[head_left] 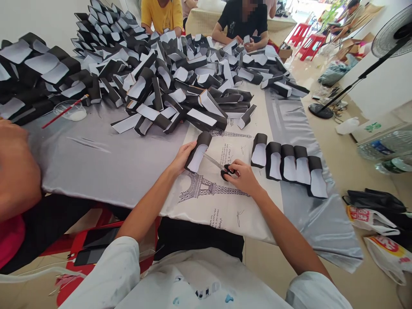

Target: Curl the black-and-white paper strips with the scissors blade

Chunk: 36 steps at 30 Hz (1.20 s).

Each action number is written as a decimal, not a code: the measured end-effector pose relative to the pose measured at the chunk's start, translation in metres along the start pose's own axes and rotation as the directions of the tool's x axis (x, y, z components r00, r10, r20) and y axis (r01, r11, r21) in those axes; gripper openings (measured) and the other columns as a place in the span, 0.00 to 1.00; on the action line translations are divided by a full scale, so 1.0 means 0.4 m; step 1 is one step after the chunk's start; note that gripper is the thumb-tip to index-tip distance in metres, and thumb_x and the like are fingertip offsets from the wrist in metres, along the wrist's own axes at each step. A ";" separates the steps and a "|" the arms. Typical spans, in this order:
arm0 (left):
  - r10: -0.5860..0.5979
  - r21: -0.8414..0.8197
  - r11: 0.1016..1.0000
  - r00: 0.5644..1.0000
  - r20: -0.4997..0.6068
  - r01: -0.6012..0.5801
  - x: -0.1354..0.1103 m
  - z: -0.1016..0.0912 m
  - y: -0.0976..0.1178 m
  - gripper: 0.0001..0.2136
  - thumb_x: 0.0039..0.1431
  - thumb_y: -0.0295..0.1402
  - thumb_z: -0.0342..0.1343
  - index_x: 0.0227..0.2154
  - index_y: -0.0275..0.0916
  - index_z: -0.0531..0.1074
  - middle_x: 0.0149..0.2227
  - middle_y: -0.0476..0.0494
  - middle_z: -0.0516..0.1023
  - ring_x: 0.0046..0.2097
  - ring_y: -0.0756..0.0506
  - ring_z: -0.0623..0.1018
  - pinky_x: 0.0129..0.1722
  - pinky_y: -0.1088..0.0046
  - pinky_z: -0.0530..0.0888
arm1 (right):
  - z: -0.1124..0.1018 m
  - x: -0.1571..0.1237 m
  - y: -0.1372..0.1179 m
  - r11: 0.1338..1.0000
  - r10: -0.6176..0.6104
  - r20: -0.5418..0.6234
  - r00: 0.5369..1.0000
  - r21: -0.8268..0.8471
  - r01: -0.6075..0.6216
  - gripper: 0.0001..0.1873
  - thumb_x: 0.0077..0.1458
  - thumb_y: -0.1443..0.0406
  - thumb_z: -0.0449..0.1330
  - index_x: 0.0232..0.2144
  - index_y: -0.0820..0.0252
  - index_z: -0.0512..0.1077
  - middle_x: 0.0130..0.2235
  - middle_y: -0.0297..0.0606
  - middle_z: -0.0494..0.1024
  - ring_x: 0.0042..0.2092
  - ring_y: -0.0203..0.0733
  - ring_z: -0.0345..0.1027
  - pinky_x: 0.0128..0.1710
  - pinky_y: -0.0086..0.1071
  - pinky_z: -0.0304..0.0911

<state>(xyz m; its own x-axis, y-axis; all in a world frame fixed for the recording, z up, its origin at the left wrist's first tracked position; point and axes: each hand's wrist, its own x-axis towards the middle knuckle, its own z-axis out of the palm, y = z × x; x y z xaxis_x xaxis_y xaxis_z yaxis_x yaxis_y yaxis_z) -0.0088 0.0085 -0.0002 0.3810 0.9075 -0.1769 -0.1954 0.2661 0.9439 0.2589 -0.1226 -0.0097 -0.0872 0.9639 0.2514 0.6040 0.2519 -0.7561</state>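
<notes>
My left hand (pixel 183 156) grips a folded black-and-white card piece (pixel 198 153) lying on the cloth-covered table (pixel 96 159). My right hand (pixel 243 176) is closed on the black handles of a pair of scissors (pixel 219 165), whose blades point left at the lower edge of that piece. To the right, several similar folded pieces (pixel 289 167) lie in an overlapping row. A large heap of the same pieces (pixel 174 81) covers the far half of the table.
A clear dish with a red brush (pixel 69 110) sits at the left. Two people (pixel 244 21) sit at the far end. Someone's arm (pixel 14 171) is close on my left. A standing fan (pixel 354 81), bottles and bags (pixel 376 210) are on the floor to the right.
</notes>
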 end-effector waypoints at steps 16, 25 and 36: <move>0.055 0.075 0.996 0.998 0.006 -0.055 0.003 0.000 -0.010 0.28 0.59 0.61 0.71 0.42 0.38 0.83 0.37 0.41 0.85 0.34 0.45 0.80 0.30 0.72 0.74 | 0.009 0.003 0.032 0.998 0.010 0.034 0.999 -0.062 -0.008 0.09 0.61 0.60 0.68 0.31 0.54 0.73 0.37 0.36 0.68 0.33 0.42 0.64 0.35 0.41 0.66; 0.002 -0.026 1.000 1.000 -0.014 -0.002 0.003 0.005 -0.003 0.26 0.61 0.57 0.72 0.43 0.36 0.81 0.37 0.38 0.87 0.34 0.42 0.84 0.31 0.70 0.79 | -0.006 0.007 0.008 0.999 -0.034 -0.072 0.997 -0.022 0.033 0.10 0.63 0.60 0.67 0.30 0.55 0.74 0.34 0.35 0.69 0.30 0.39 0.60 0.33 0.39 0.62; 0.005 -0.048 0.999 1.000 -0.012 -0.006 0.010 0.002 -0.002 0.24 0.65 0.55 0.69 0.42 0.34 0.84 0.43 0.34 0.89 0.35 0.43 0.85 0.31 0.71 0.81 | 0.000 0.001 0.011 0.999 -0.040 -0.032 0.999 -0.020 0.040 0.06 0.59 0.61 0.68 0.37 0.54 0.76 0.41 0.38 0.73 0.36 0.42 0.68 0.35 0.40 0.69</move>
<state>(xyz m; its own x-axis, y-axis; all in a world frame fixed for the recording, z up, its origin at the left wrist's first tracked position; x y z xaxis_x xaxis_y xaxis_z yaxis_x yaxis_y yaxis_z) -0.0064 0.0117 -0.0013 0.3694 0.9126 -0.1750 -0.2407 0.2759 0.9306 0.2616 -0.1211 -0.0130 -0.0858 0.9498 0.3009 0.6158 0.2880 -0.7334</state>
